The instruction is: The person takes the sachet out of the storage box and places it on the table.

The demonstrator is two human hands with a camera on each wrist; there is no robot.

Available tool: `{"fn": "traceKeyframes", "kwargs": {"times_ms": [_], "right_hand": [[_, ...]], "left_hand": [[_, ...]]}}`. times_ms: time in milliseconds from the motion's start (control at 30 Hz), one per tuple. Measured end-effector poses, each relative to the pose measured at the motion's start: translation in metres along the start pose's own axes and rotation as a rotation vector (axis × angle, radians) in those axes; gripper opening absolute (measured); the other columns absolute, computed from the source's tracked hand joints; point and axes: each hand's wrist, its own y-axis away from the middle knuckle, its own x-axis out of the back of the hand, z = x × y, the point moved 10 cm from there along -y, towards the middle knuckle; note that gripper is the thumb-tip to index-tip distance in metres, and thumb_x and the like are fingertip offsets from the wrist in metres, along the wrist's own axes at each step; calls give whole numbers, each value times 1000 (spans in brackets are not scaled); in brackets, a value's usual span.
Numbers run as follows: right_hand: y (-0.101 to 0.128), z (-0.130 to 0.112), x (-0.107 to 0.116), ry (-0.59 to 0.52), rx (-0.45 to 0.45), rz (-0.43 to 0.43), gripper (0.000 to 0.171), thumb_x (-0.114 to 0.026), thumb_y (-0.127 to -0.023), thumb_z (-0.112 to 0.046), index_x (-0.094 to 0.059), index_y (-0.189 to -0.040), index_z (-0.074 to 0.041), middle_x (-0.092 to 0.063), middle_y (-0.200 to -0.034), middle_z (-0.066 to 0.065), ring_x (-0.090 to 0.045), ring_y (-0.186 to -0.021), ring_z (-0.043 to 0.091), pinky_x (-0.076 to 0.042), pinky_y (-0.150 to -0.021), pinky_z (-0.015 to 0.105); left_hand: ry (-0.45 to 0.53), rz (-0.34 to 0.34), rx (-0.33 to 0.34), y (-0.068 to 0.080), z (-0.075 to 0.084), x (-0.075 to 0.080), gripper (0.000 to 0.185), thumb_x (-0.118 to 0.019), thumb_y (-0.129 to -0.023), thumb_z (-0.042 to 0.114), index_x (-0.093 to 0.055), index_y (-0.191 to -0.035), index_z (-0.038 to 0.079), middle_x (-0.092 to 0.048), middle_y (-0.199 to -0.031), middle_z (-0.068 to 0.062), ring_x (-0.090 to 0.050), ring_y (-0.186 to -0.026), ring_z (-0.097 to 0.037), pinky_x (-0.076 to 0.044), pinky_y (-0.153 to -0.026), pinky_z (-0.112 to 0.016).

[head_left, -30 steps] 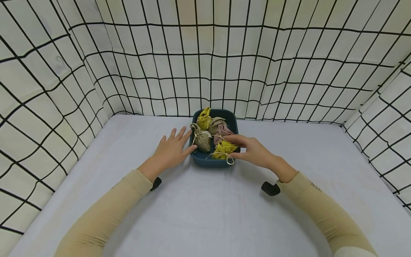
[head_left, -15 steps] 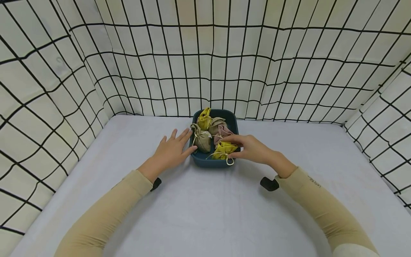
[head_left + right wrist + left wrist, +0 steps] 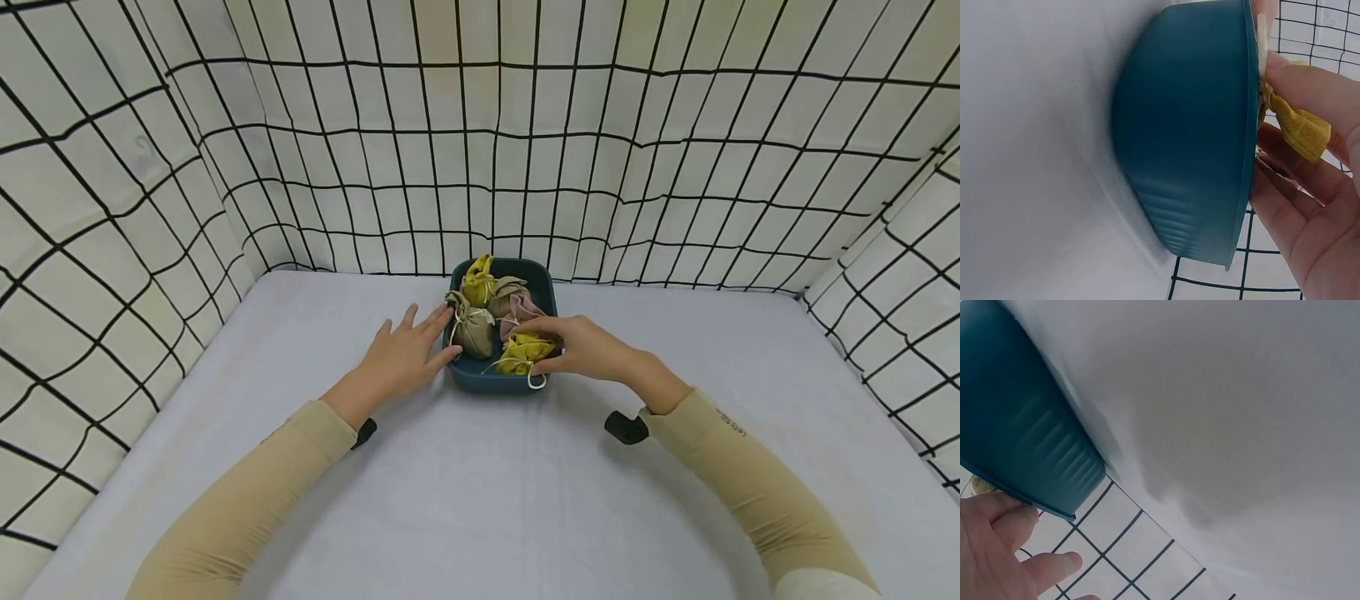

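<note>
Fingers [image 3: 1280, 214] of the right hand [image 3: 588, 350] pinch the front yellow pouch [image 3: 522, 353], which I have inside the blue bin [image 3: 492, 382], near right corner, cord [image 3: 1262, 44] over the rim; left hand [image 3: 405, 357] is spread, fingertips at the bin's left rim; olive pouch [image 3: 475, 336] just inside that side; rear yellow pouch [image 3: 478, 283], tan pouch [image 3: 508, 293] and pink pouch [image 3: 525, 305] sit behind; bin stands on white cloth [image 3: 480, 500] by the black netting [image 3: 499, 65].

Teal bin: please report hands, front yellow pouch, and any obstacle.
Right hand pinches front yellow pouch inside teal bin. Left hand touches bin, left side. Pink pouch close behind, may hinder.
</note>
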Motion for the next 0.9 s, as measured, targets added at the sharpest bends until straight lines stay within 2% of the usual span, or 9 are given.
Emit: {"fn": "traceKeyframes", "kwargs": {"times_ms": [133, 367, 500, 733, 900], "right_hand": [[-3, 2, -2, 11, -9, -18, 63, -82, -91, -22, -57, -148, -14, -64, -134, 7, -56, -95, 19, -49, -80, 36], [-6, 2, -1, 0, -8, -40, 62, -81, -91, -19, -57, -148, -14, -65, -129, 5, -55, -91, 19, -48, -76, 35], [-6, 1, -1, -5, -15, -42, 62, -81, -91, -17, -57, -147, -12, -66, -118, 4, -55, -90, 18, -48, -75, 34], [-10, -2, 0, 37, -19, -25, 58, -83, -89, -17, -61, -142, -8, -67, -122, 7, -57, -92, 18, -50, -78, 33], [-12, 1, 0, 47, -35, -10, 53, -85, -87, -17, -66, -134, -2, -69, -116, 8, -59, -93, 18, -51, -79, 32]], "left_hand": [[14, 2, -18, 2, 2, 0, 73, -40, -108, 56, -20, -166, 15, -20, -169, -4, -12, -153, -43, -17, -116, -70], [16, -3, -26, 4, 4, 0, 73, -40, -108, 56, -20, -166, 16, -19, -170, -3, -11, -154, -43, -15, -116, -70], [27, -9, -29, 4, 3, 0, 74, -40, -108, 56, -19, -166, 16, -18, -170, -3, -10, -154, -42, -14, -117, -70], [34, -15, -28, 4, 2, -2, 74, -40, -108, 56, -19, -166, 16, -17, -170, -3, -9, -154, -42, -15, -116, -70], [41, -16, -27, 3, 1, -2, 74, -40, -108, 57, -19, -166, 16, -16, -170, -2, -9, -154, -42, -14, -117, -70]]}}
